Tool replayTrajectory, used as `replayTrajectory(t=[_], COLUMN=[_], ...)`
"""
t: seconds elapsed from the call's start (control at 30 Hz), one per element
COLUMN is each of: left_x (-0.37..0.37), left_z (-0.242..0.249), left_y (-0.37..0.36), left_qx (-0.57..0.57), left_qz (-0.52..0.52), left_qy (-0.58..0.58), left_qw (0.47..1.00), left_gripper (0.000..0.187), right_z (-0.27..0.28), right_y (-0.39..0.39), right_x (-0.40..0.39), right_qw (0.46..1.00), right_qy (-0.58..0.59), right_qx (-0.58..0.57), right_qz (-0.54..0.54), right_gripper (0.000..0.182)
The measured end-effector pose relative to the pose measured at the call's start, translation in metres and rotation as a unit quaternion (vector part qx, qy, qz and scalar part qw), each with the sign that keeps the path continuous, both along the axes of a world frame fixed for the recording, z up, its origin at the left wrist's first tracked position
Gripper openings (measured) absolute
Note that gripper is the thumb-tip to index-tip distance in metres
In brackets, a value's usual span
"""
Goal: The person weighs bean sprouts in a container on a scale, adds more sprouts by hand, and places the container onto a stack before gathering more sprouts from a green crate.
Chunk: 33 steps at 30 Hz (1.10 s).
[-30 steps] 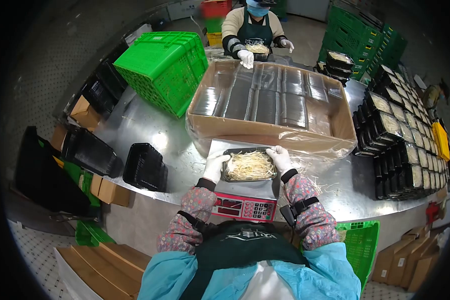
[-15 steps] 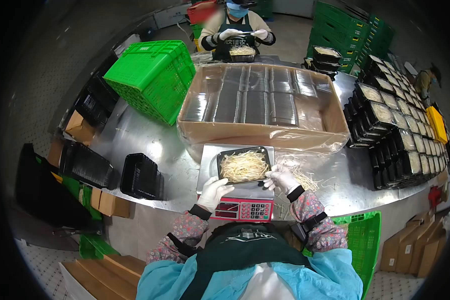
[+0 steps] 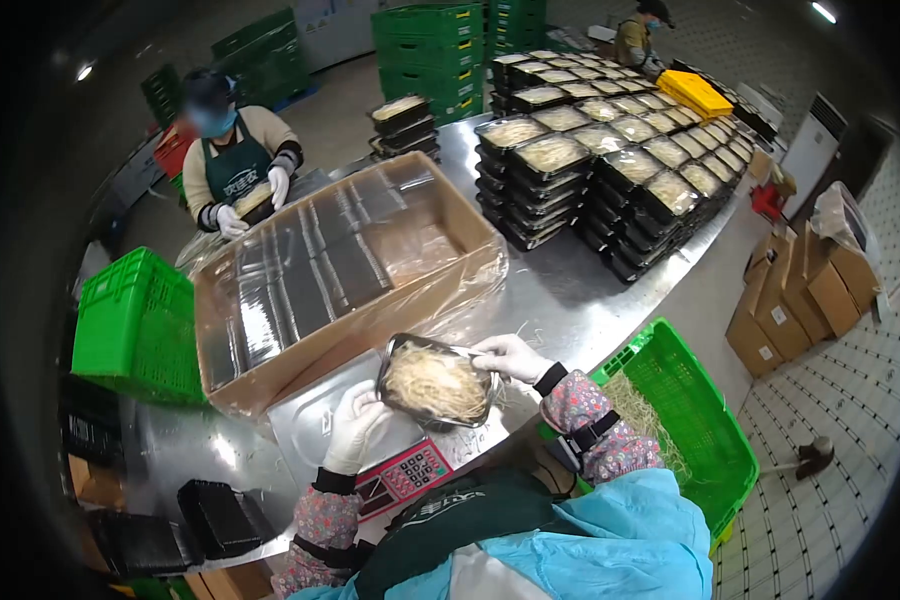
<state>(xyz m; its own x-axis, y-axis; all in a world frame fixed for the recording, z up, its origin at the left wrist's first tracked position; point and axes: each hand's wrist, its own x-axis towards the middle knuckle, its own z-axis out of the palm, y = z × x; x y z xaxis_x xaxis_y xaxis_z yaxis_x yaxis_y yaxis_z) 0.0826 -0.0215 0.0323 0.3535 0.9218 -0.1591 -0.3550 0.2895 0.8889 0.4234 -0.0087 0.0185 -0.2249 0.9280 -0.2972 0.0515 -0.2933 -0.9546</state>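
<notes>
A black tray of pale sprouts (image 3: 435, 382) is tilted above the right part of the scale's silver plate (image 3: 315, 425). My right hand (image 3: 513, 358), in a white glove, grips its right edge, fingers closed on the rim. At the tray's left edge is my left hand (image 3: 356, 428), also gloved, with its fingers apart beside the rim; whether the fingertips touch it is hard to tell. The scale's red keypad panel (image 3: 407, 477) shows below the tray.
Beyond the scale stands a cardboard box of clear lids (image 3: 350, 330). Filled trays (image 3: 545, 160) are stacked at back right. A green crate with sprouts (image 3: 705, 440) is at right, another green crate (image 3: 135, 320) at left. A co-worker (image 3: 240, 165) holds a tray across the table.
The view has turned to the right. The tray has come up off the scale plate and tilted, with my right hand on it; my left hand has opened at its left side.
</notes>
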Motion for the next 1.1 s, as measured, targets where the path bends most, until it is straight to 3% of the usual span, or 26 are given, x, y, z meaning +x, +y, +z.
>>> replayTrajectory(t=[0.03, 0.17, 0.23, 0.27, 0.33, 0.4, 0.53, 0.67, 0.7, 0.73, 0.77, 0.8, 0.83, 0.87, 0.93, 1.0, 1.03, 1.1], left_x=[0.014, 0.041, 0.046, 0.048, 0.051, 0.05, 0.038, -0.007, -0.016, -0.026, -0.037, -0.048, -0.057, -0.068, -0.098, -0.119, -0.128, -0.149], left_z=[0.015, 0.02, 0.019, 0.019, 0.015, 0.01, 0.026, 0.01, 0.014, 0.014, 0.013, 0.013, 0.013, 0.011, -0.001, -0.006, -0.007, -0.006], left_y=[0.002, 0.015, 0.017, 0.017, 0.018, 0.019, 0.007, -0.008, -0.015, -0.02, -0.028, -0.038, -0.047, -0.055, -0.067, -0.08, -0.086, -0.096], left_qx=[-0.003, 0.025, 0.031, 0.034, 0.032, 0.045, 0.01, -0.003, -0.009, -0.016, -0.009, -0.002, -0.001, -0.01, -0.028, -0.038, -0.034, -0.03], left_qz=[-0.002, -0.026, -0.027, -0.024, -0.009, 0.016, 0.087, 0.174, 0.188, 0.192, 0.225, 0.26, 0.28, 0.305, 0.344, 0.375, 0.38, 0.387], left_qy=[-0.004, 0.019, 0.051, 0.085, 0.093, 0.108, 0.163, 0.165, 0.172, 0.177, 0.209, 0.241, 0.256, 0.268, 0.25, 0.247, 0.258, 0.279], left_qw=[1.0, 0.999, 0.998, 0.995, 0.995, 0.993, 0.983, 0.971, 0.967, 0.965, 0.952, 0.935, 0.925, 0.914, 0.905, 0.893, 0.887, 0.878], left_gripper=[0.048, 0.041, 0.039, 0.037, 0.034, 0.034, 0.031, 0.031, 0.032, 0.032, 0.033, 0.034, 0.035, 0.036, 0.036, 0.036, 0.038, 0.039], right_z=[-0.015, -0.05, -0.078, -0.097, -0.101, -0.142, -0.162, -0.167, -0.174, -0.177, -0.182, -0.184, -0.186, -0.188, -0.184, -0.175, -0.174, -0.173], right_y=[-0.002, -0.008, 0.007, 0.022, 0.056, 0.096, 0.148, 0.162, 0.16, 0.154, 0.142, 0.13, 0.121, 0.116, 0.123, 0.133, 0.137, 0.146], right_x=[0.013, 0.098, 0.13, 0.146, 0.162, 0.199, 0.207, 0.2, 0.201, 0.201, 0.202, 0.2, 0.197, 0.19, 0.153, 0.126, 0.115, 0.095], right_qw=[0.991, 0.925, 0.848, 0.821, 0.742, 0.73, 0.722, 0.704, 0.715, 0.729, 0.727, 0.685, 0.715, 0.725, 0.718, 0.761, 0.776, 0.802], right_qy=[0.075, 0.099, 0.162, 0.218, 0.231, 0.259, 0.23, 0.255, 0.205, 0.069, -0.173, -0.404, -0.421, -0.532, -0.602, -0.59, -0.575, -0.563], right_qx=[0.076, 0.069, 0.065, 0.096, 0.063, 0.022, 0.017, 0.025, 0.038, 0.037, 0.051, 0.068, 0.092, 0.082, 0.052, 0.022, 0.094, 0.097], right_qz=[-0.08, -0.359, -0.5, -0.519, -0.627, -0.632, -0.652, -0.663, -0.667, -0.68, -0.663, -0.603, -0.55, -0.431, -0.345, -0.269, -0.242, -0.175], right_gripper=[0.032, 0.024, 0.02, 0.021, 0.023, 0.037, 0.053, 0.048, 0.035, 0.031, 0.034, 0.037, 0.042, 0.046, 0.055, 0.065, 0.068, 0.069])
